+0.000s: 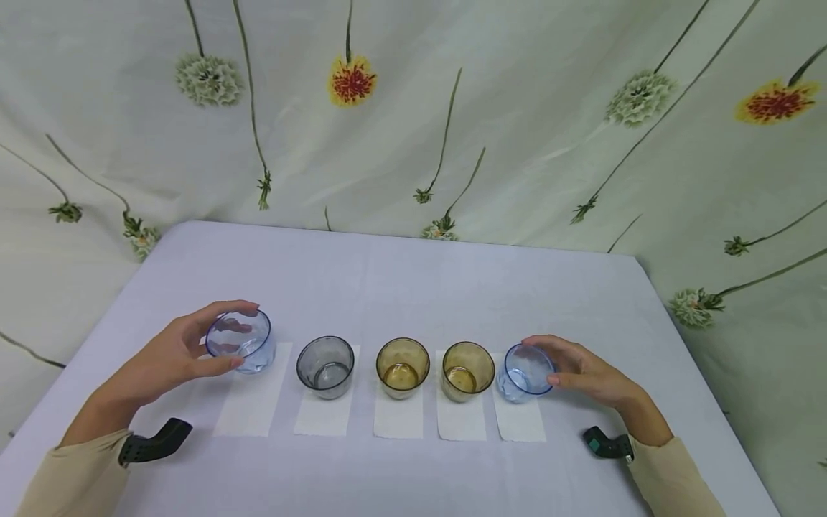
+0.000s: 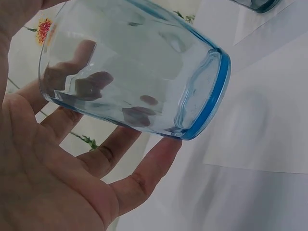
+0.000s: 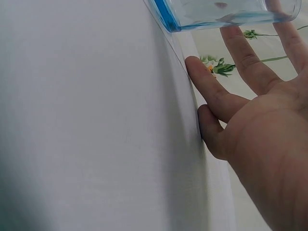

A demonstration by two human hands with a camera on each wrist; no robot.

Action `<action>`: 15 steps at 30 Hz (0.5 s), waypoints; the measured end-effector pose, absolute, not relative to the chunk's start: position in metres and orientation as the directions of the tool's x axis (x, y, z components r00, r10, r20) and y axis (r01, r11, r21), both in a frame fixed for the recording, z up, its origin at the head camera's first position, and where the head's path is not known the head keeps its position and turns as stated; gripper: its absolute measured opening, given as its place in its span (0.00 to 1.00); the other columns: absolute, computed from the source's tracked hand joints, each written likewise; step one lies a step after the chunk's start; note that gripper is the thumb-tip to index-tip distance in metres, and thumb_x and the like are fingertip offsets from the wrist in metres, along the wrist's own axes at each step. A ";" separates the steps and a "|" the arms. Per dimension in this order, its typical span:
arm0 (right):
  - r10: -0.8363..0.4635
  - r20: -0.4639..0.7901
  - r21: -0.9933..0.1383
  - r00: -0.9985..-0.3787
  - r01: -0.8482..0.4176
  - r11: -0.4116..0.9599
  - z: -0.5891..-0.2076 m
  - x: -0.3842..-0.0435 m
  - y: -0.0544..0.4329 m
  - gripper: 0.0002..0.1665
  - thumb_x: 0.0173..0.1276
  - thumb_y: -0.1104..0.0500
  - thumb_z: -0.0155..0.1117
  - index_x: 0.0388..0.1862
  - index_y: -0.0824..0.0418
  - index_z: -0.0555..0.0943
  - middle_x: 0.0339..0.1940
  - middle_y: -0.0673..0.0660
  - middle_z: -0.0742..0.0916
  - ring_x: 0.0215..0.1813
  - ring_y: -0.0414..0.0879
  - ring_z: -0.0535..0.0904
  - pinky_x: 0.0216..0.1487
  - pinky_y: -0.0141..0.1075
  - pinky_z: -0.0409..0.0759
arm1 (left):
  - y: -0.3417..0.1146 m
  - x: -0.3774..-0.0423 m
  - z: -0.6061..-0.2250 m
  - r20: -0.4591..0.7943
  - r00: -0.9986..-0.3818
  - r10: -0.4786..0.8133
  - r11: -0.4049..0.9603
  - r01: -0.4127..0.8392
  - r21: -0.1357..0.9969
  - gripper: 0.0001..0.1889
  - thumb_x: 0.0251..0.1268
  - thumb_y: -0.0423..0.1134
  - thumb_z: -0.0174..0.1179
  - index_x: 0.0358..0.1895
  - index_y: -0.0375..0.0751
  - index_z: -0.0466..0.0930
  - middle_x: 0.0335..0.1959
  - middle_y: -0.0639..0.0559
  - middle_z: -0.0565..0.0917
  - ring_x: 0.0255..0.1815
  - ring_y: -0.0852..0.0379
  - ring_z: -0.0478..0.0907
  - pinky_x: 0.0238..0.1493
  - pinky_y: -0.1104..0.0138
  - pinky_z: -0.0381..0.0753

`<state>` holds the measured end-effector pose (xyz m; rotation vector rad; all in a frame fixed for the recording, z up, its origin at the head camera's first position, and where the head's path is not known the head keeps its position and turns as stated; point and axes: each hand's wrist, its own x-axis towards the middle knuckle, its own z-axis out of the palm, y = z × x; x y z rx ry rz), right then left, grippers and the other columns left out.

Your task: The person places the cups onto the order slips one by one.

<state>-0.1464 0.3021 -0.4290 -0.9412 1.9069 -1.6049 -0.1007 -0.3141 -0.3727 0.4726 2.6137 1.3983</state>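
At the left end of the row, my left hand grips a clear blue drinking glass, thumb on the near side and fingers around the far side. The left wrist view shows the same glass with its thick blue base; whether the base touches the paper I cannot tell. My right hand holds another blue glass at the right end, between thumb and fingers. Only the lower part of that glass shows in the right wrist view. Between them stand a grey glass and two amber glasses, one central and one right of it.
Several white paper strips lie in a row under the glasses, among them the left strip and the central strip. A white cloth covers the table. Behind hangs a flower-print curtain. Each wrist wears a black device.
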 end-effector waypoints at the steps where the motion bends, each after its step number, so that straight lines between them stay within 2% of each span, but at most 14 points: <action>1: -0.752 0.068 -0.976 -0.655 -0.199 0.085 -0.429 -0.146 0.302 0.34 0.69 0.77 0.53 0.74 0.69 0.63 0.72 0.50 0.75 0.75 0.35 0.64 0.72 0.23 0.60 | -0.315 -0.100 -0.374 0.030 -0.939 0.344 0.512 0.214 0.832 0.37 0.60 0.33 0.71 0.72 0.48 0.67 0.65 0.61 0.75 0.60 0.70 0.75 0.44 0.70 0.81; 7: -0.739 0.045 -0.977 -0.672 -0.183 0.108 -0.426 -0.145 0.300 0.35 0.68 0.76 0.55 0.74 0.69 0.63 0.72 0.49 0.74 0.75 0.34 0.64 0.72 0.23 0.59 | -0.319 -0.095 -0.378 0.041 -0.917 0.397 0.459 0.237 0.856 0.37 0.58 0.28 0.71 0.72 0.43 0.67 0.67 0.59 0.74 0.61 0.69 0.75 0.45 0.70 0.82; 11: -0.739 0.046 -0.978 -0.672 -0.181 0.104 -0.426 -0.145 0.300 0.35 0.68 0.77 0.55 0.74 0.68 0.63 0.72 0.48 0.74 0.75 0.34 0.64 0.72 0.23 0.59 | -0.320 -0.092 -0.380 0.018 -0.917 0.400 0.449 0.213 0.868 0.37 0.56 0.29 0.72 0.71 0.44 0.68 0.65 0.54 0.76 0.60 0.65 0.75 0.45 0.69 0.81; 15: -0.750 0.070 -0.976 -0.658 -0.201 0.086 -0.428 -0.146 0.301 0.34 0.69 0.77 0.54 0.74 0.70 0.62 0.72 0.49 0.74 0.75 0.35 0.64 0.72 0.23 0.60 | -0.320 -0.089 -0.383 0.033 -0.901 0.433 0.435 0.241 0.868 0.38 0.56 0.28 0.72 0.71 0.43 0.67 0.63 0.52 0.77 0.60 0.64 0.75 0.44 0.70 0.81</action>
